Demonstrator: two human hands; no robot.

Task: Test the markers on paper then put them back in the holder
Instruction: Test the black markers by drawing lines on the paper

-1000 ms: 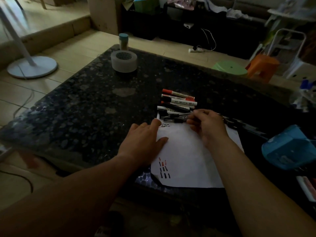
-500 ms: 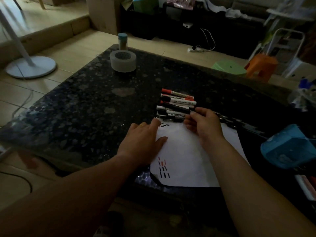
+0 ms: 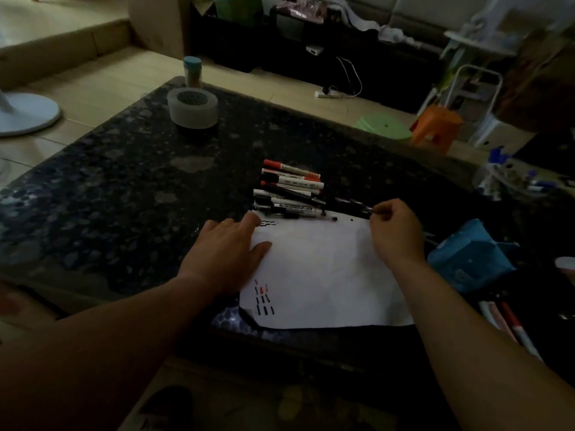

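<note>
Left hand [image 3: 228, 253]: lying flat at the 9 o'clock edge of the paper [image 3: 326, 275], fingers straight, pressing the sheet to the counter [image 3: 124, 181] and holding nothing.
Right hand [image 3: 396, 236]: sitting at the paper's 1 o'clock corner, fingers [image 3: 378, 209] curled in tight. The tips are pinching the near end of a dark marker [image 3: 357, 205], as far as the dim light lets me tell.
Dark marker: lying low along the paper's far edge, long axis running from about 10 to 4 o'clock. Its free end is pointing toward the pile.
Marker pile [image 3: 289, 189]: resting on the counter just beyond the paper's 12 o'clock edge, at 9 to 10 o'clock from the right fingers. The barrels are lying roughly parallel, red and black caps toward 9 o'clock.
Paper marks: short black and red dashes are showing near the 7 o'clock corner, with a few black ones at 11 o'clock.
Holder [image 3: 192, 108]: I'm taking the pale round cup with the holed top to be it. It is standing well apart at 10 to 11 o'clock from both hands, nearer the left one.
Judgement: the right hand is looking set to test this marker. The return trip will be crossing the pile.
</note>
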